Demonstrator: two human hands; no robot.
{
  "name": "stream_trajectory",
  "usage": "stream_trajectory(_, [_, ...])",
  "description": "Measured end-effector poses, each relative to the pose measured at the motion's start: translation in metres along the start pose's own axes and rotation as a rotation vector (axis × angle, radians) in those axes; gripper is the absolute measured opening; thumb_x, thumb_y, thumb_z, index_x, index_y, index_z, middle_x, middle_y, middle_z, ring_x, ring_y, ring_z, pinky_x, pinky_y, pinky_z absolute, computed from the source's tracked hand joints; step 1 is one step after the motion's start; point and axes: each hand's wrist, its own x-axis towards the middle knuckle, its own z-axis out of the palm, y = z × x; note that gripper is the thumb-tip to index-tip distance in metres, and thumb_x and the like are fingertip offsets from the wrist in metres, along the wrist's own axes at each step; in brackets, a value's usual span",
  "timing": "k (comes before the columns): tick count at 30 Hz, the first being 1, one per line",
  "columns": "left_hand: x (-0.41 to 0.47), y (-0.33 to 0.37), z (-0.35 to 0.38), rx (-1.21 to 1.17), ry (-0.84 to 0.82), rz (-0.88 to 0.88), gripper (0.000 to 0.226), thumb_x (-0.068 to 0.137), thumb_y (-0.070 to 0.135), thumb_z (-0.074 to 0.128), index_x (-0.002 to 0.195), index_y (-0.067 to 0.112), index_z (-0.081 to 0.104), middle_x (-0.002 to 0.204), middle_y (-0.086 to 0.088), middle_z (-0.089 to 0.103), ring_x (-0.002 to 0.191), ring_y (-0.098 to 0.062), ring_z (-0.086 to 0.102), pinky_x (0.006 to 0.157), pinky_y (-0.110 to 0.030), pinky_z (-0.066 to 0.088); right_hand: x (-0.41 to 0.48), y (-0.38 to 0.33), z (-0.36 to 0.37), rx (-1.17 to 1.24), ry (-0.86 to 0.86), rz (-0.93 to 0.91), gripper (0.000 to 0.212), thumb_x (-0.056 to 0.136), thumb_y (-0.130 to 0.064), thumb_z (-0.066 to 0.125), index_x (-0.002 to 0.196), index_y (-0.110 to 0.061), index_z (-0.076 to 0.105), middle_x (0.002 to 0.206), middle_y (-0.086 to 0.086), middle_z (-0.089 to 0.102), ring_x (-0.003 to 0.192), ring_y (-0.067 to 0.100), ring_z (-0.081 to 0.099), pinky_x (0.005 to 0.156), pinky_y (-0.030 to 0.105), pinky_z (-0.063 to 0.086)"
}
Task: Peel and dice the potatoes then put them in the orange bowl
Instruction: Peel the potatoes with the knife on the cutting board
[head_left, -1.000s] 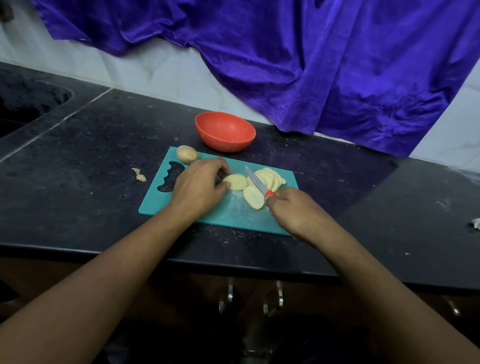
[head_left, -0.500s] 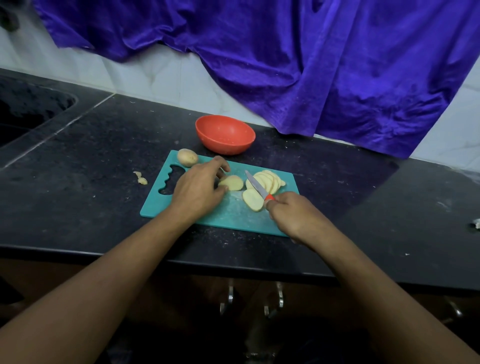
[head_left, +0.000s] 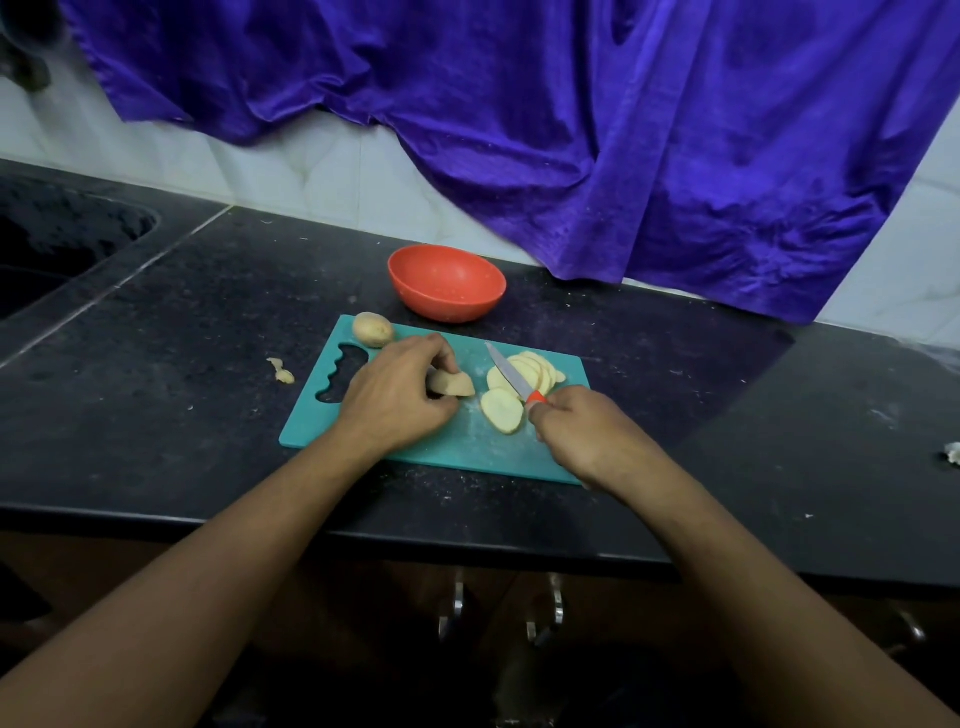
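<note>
From the head view, the left hand (head_left: 395, 400) curls its fingers (head_left: 440, 356) round a small potato end (head_left: 457, 387) on the chopping board (head_left: 467, 457), so the knife (head_left: 511, 376), gripped in the right hand (head_left: 582, 436), could nick them if the piece rolls. Pale peeled slices (head_left: 530, 371) lie fanned beside it; one whole potato (head_left: 372, 329) sits unpeeled; the orange bowl (head_left: 447, 283) looks empty

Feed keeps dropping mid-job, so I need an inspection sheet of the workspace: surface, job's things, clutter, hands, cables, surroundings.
Surface: black counter, teal cutting board on it.
Job's things: potato slices on board; whole potato at its far left corner; orange bowl behind, nothing seen inside.
Clutter: peel scrap left of board.
Hands: left hand grips potato piece; right hand holds knife.
Cables: nothing seen.
Surroundings: purple cloth over tiled wall; sink far left.
</note>
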Motion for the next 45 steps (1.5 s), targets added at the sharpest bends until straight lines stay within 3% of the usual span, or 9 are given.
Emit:
stream_trajectory(7, [-0.005, -0.005, -0.004, -0.032, -0.034, 0.015, 0.029, 0.078, 0.039, 0.076, 0.102, 0.031, 0.061, 0.101, 0.014, 0.066, 0.097, -0.011, 0.062, 0.085, -0.041, 0.054, -0.006, 0.011, 0.019, -0.212, -0.010, -0.050, 0.037, 0.107, -0.046, 0.037, 0.094, -0.022, 0.061, 0.088, 0.000, 0.062, 0.081, 0.015, 0.060, 0.064, 0.035, 0.044])
stream_trajectory(11, [-0.005, -0.004, -0.003, 0.037, -0.031, 0.022, 0.037, 0.082, 0.042, 0.079, 0.114, 0.027, 0.070, 0.110, 0.010, 0.069, 0.106, -0.013, 0.061, 0.091, -0.039, 0.051, -0.006, 0.024, 0.021, -0.176, 0.134, -0.053, 0.033, 0.105, -0.051, 0.045, 0.087, -0.025, 0.056, 0.082, -0.003, 0.060, 0.072, 0.013, 0.058, 0.058, 0.031, 0.038])
stream_trajectory(16, [-0.005, -0.006, -0.003, 0.048, -0.023, 0.037, 0.031, 0.082, 0.044, 0.078, 0.108, 0.029, 0.072, 0.108, 0.011, 0.069, 0.104, -0.014, 0.060, 0.089, -0.039, 0.051, 0.007, 0.040, 0.016, -0.047, 0.274, 0.050, 0.046, 0.087, -0.068, 0.065, 0.098, -0.025, 0.055, 0.086, -0.004, 0.060, 0.077, 0.013, 0.059, 0.061, 0.035, 0.045])
stream_trajectory(19, [-0.005, -0.006, -0.002, 0.046, -0.013, 0.046, 0.030, 0.082, 0.042, 0.079, 0.109, 0.029, 0.072, 0.108, 0.011, 0.069, 0.104, -0.013, 0.059, 0.086, -0.037, 0.049, 0.017, 0.045, 0.014, 0.017, 0.236, 0.058, 0.069, 0.075, -0.073, 0.075, 0.117, -0.025, 0.050, 0.097, -0.007, 0.057, 0.084, 0.011, 0.057, 0.063, 0.035, 0.044])
stream_trajectory(23, [-0.005, -0.009, -0.001, 0.038, -0.009, 0.041, 0.030, 0.082, 0.042, 0.078, 0.108, 0.030, 0.071, 0.106, 0.012, 0.068, 0.103, -0.012, 0.058, 0.086, -0.037, 0.049, 0.036, 0.040, 0.013, 0.059, 0.171, 0.036, 0.097, 0.067, -0.076, 0.078, 0.141, -0.022, 0.046, 0.118, -0.001, 0.058, 0.102, 0.018, 0.056, 0.081, 0.038, 0.049])
stream_trajectory(26, [-0.005, -0.011, 0.000, 0.033, -0.009, 0.034, 0.030, 0.081, 0.045, 0.077, 0.108, 0.033, 0.070, 0.105, 0.015, 0.066, 0.103, -0.012, 0.057, 0.087, -0.039, 0.050, 0.050, 0.036, 0.015, 0.039, 0.160, 0.015, 0.082, 0.065, -0.078, 0.078, 0.121, -0.023, 0.053, 0.106, -0.005, 0.059, 0.094, 0.016, 0.059, 0.086, 0.041, 0.054])
stream_trajectory(30, [-0.005, -0.013, 0.001, 0.028, -0.006, 0.034, 0.031, 0.082, 0.047, 0.077, 0.109, 0.033, 0.070, 0.105, 0.015, 0.066, 0.104, -0.011, 0.057, 0.088, -0.038, 0.050, 0.070, 0.036, 0.015, 0.011, 0.161, -0.014, 0.068, 0.062, -0.080, 0.077, 0.099, -0.027, 0.057, 0.097, -0.007, 0.065, 0.085, 0.013, 0.063, 0.076, 0.041, 0.056])
stream_trajectory(39, [-0.005, -0.014, 0.002, -0.003, 0.014, 0.036, 0.026, 0.080, 0.044, 0.077, 0.104, 0.035, 0.069, 0.100, 0.018, 0.066, 0.100, -0.009, 0.059, 0.088, -0.040, 0.052, 0.093, 0.024, 0.027, -0.017, 0.249, -0.125, 0.059, 0.075, -0.070, 0.076, 0.106, -0.025, 0.055, 0.090, -0.009, 0.061, 0.082, 0.013, 0.061, 0.069, 0.039, 0.052])
stream_trajectory(45, [-0.005, -0.013, 0.000, -0.080, -0.071, 0.048, 0.030, 0.071, 0.052, 0.074, 0.097, 0.038, 0.070, 0.092, 0.021, 0.069, 0.091, 0.000, 0.062, 0.081, -0.039, 0.055, 0.106, 0.014, 0.033, 0.083, 0.209, -0.130, 0.052, 0.075, -0.063, 0.079, 0.101, -0.025, 0.057, 0.092, -0.007, 0.063, 0.085, 0.014, 0.063, 0.078, 0.041, 0.054])
